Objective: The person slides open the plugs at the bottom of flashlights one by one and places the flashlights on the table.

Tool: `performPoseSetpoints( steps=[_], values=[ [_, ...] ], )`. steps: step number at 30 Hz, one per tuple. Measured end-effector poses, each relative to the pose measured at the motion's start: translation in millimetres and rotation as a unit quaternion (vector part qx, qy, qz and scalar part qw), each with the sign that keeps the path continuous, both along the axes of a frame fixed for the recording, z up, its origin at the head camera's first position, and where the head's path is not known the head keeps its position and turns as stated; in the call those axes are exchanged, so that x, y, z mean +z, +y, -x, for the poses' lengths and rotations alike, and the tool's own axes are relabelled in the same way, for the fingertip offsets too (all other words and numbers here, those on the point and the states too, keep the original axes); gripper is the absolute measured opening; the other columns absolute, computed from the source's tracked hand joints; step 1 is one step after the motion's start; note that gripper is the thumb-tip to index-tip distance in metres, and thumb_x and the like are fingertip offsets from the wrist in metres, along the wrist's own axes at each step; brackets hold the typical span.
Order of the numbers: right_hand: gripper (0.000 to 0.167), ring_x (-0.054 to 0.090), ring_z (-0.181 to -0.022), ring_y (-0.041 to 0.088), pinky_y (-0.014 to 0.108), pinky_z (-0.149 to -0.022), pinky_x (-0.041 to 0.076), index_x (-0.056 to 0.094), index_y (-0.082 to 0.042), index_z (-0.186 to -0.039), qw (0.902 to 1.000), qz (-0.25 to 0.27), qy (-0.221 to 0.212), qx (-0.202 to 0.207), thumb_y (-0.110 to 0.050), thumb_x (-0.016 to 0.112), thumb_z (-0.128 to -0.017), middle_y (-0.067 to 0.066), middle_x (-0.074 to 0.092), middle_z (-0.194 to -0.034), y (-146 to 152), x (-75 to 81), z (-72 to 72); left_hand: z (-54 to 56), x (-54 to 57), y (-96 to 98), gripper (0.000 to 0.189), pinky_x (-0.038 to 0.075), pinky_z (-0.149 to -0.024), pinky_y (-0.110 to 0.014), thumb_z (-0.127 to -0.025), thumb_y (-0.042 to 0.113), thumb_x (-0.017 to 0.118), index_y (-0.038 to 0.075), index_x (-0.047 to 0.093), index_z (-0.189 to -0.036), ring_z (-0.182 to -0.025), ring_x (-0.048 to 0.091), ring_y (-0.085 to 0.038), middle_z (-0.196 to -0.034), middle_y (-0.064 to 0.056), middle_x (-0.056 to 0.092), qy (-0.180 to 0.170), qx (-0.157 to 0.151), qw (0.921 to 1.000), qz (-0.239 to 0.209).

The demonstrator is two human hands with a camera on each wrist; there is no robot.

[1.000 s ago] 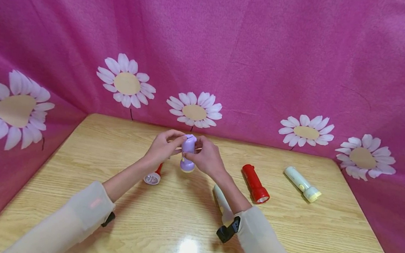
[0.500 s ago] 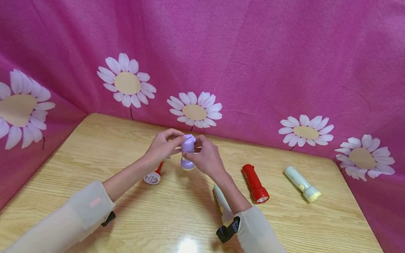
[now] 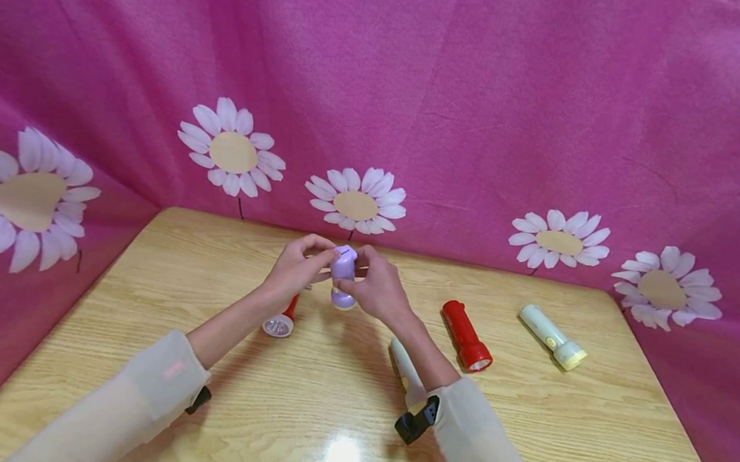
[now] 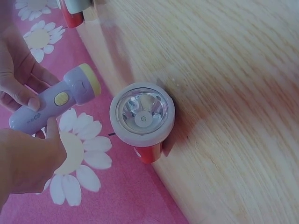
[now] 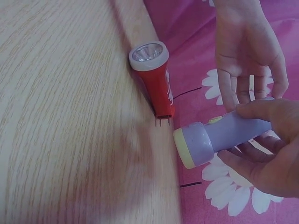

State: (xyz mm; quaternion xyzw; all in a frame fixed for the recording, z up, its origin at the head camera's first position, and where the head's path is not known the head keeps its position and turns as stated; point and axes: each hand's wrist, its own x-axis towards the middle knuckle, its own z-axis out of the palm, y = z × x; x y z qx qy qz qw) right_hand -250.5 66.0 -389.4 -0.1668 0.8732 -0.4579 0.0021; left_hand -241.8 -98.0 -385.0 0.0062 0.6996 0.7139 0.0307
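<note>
Held up over the table's far part is a purple flashlight (image 3: 344,279) with a pale yellow rim and switch, its lamp end pointing down. My right hand (image 3: 378,285) grips its body from the right, thumb along the side; the right wrist view shows the same right hand (image 5: 275,149) around the body. From the left, my left hand (image 3: 295,272) pinches near the tail end with thumb and fingertips. Partly hidden below the left hand lies a red flashlight (image 3: 279,324) with a white lamp ring; metal prongs (image 5: 162,122) stick out of its tail.
Right of the hands lie another red flashlight (image 3: 467,337) and a pale green flashlight (image 3: 552,336). A second pale flashlight (image 3: 406,372) is partly covered by the right forearm. The wooden table (image 3: 298,417) ends at a pink flowered cloth (image 3: 461,121).
The lamp end of the purple flashlight has risen slightly and tipped a little away. Both hands stay in nearly the same place around it.
</note>
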Motion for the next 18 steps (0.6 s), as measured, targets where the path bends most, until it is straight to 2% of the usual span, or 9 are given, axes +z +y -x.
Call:
performPoseSetpoints(
  steps=[5, 18],
  values=[
    [0.036, 0.067, -0.103, 0.034, 0.041, -0.084, 0.057, 0.059, 0.0, -0.111, 0.9999, 0.009, -0.006, 0.002, -0.008, 0.079, -0.083, 0.016, 0.068, -0.109, -0.2, 1.2, -0.7, -0.9, 0.6, -0.2, 0.024, 0.052, -0.095, -0.046, -0.099, 0.012, 0.063, -0.005, 0.06, -0.115, -0.105, 0.062, -0.032, -0.114, -0.017, 0.057, -0.002, 0.0, 1.0, 0.001],
    [0.034, 0.067, -0.104, 0.034, 0.041, -0.082, 0.058, 0.059, -0.001, -0.111, 0.9997, 0.01, -0.021, 0.002, -0.006, 0.078, -0.083, 0.016, 0.067, -0.111, -2.8, 4.0, -1.5, -1.6, 0.8, -2.6, 0.025, 0.055, -0.092, -0.041, -0.098, 0.014, 0.065, -0.005, 0.06, -0.114, -0.101, 0.061, -0.025, -0.111, -0.015, 0.057, -0.008, 0.002, 0.9999, -0.008]
  ],
)
